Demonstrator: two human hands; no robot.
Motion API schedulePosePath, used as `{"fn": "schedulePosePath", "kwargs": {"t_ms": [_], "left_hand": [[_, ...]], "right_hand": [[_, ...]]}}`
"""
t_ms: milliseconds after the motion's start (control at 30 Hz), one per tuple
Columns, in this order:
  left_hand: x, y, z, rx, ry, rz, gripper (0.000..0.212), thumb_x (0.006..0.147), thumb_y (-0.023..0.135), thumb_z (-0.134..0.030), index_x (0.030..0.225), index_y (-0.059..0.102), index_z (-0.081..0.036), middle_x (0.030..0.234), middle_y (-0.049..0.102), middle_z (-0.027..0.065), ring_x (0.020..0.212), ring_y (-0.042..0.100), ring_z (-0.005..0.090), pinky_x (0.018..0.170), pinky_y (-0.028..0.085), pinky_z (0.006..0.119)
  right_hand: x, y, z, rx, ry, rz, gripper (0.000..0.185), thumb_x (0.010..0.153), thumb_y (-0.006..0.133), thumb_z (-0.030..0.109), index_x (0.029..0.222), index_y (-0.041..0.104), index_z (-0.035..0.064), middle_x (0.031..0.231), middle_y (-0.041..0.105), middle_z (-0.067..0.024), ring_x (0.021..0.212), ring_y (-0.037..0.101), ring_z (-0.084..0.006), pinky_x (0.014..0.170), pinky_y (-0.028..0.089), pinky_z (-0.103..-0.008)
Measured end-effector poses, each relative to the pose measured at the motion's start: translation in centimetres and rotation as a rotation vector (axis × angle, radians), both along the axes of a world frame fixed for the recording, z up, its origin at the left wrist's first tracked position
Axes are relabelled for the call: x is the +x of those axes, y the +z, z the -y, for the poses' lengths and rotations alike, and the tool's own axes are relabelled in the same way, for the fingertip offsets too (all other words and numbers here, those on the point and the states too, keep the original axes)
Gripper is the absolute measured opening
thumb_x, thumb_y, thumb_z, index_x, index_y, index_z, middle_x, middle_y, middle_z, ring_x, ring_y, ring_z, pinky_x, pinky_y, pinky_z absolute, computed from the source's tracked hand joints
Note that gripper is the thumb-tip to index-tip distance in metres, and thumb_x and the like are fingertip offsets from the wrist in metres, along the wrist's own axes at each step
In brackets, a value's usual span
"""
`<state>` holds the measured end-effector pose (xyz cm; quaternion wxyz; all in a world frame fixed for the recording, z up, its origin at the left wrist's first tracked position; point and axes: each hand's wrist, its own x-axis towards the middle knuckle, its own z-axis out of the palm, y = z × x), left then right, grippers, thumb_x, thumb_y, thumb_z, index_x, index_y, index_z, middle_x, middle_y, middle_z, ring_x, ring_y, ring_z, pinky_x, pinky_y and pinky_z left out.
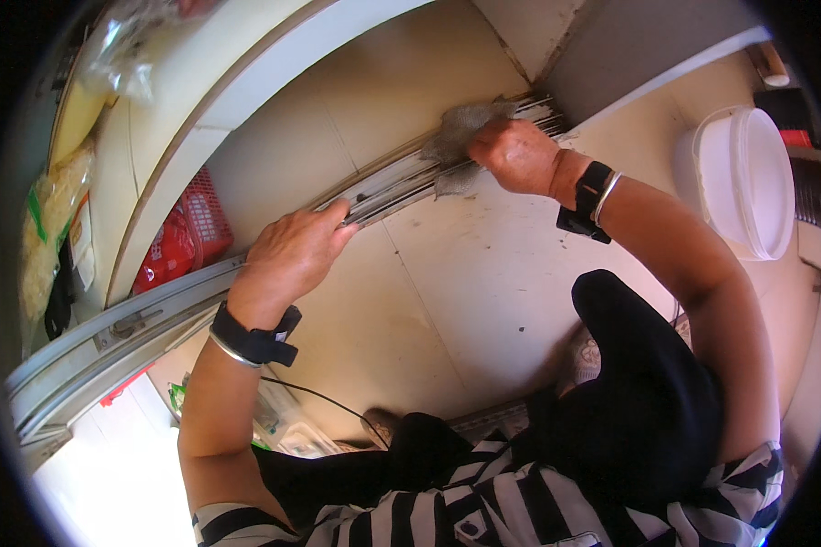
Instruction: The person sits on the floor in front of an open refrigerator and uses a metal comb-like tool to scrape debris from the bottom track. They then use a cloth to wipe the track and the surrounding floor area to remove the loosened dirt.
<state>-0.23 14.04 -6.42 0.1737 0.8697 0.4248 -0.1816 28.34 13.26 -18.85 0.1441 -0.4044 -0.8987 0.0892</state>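
Note:
A dirty sliding-door track [390, 184] runs along the tiled floor, with dark grime in its grooves. My right hand [520, 156] grips a grey mesh cloth [462, 133] and presses it onto the track near its far right end. Part of the cloth hangs over the near side of the track. My left hand [297, 246] is closed around the lower part of a metal-framed sliding door [171, 294], where the frame meets the track. The hand hides that joint. A latch [128, 327] is set in the door's edge.
A white plastic bucket [746, 184] stands at the right. Behind the door, a red basket [205, 219] sits under a curved white panel [198, 130]. Plastic bags [58, 219] hang at the left. Dark specks dot the floor tiles [438, 287]. A thin black cable [315, 393] trails below my left wrist.

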Motion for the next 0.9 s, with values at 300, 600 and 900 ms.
{"fn": "schedulePosePath", "kwargs": {"t_ms": [300,600,900], "left_hand": [[-9.7,2.5,3.5,0.047,0.154,-0.126,0.023,0.088,0.053,-0.028,0.097,0.051,-0.006,0.071,0.058,0.0188,0.071,0.056,0.0387,0.061,0.042,0.049],[-14.8,2.6,4.5,0.007,0.207,-0.106,0.029,0.087,0.054,-0.028,0.105,0.052,-0.006,0.082,0.062,0.0195,0.08,0.058,0.0394,0.067,0.045,0.047],[-4.1,-1.0,1.1,-0.121,0.101,0.036,0.026,0.088,0.052,-0.03,0.094,0.05,-0.005,0.075,0.058,0.0204,0.076,0.055,0.0414,0.063,0.043,0.049]], "right_hand": [[-12.0,-1.4,-1.0,0.004,0.193,-0.076,0.009,0.064,0.057,0.006,0.073,0.058,0.0034,0.076,0.06,-0.0121,0.078,0.061,-0.0294,0.066,0.051,-0.0383],[-17.4,-1.5,-1.1,0.004,0.198,-0.134,0.007,0.067,0.056,0.007,0.072,0.061,0.0043,0.08,0.062,-0.0123,0.082,0.062,-0.0292,0.066,0.051,-0.0392],[-3.2,-0.7,-0.3,0.049,0.082,-0.064,0.014,0.066,0.054,0.005,0.079,0.059,0.0044,0.081,0.061,-0.0111,0.083,0.06,-0.0281,0.068,0.05,-0.0376]]}}
